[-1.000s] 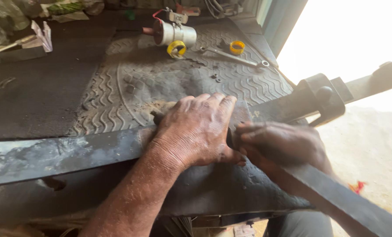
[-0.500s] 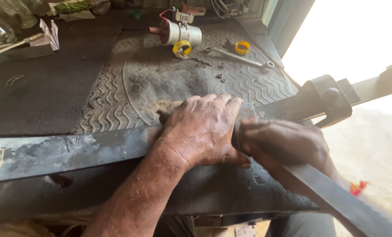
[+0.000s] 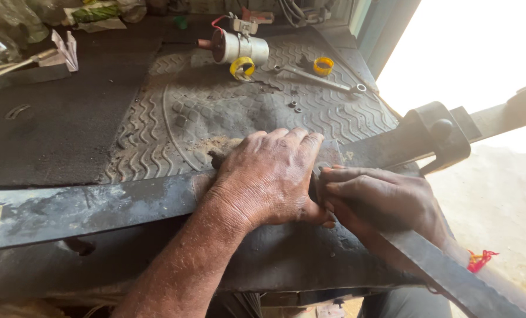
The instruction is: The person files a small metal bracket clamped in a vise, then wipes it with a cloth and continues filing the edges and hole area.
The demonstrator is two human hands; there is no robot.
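Fingers (image 3: 286, 147) of the left hand (image 3: 269, 179) press flat on a long steel bar (image 3: 92, 206) crossing mid-frame, while the right hand (image 3: 381, 200) grips a dark file (image 3: 451, 274) at lower right, mid-filing, steady pressure needed.

l hand (image 3: 272, 176) flat, r hand (image 3: 381, 200) curled
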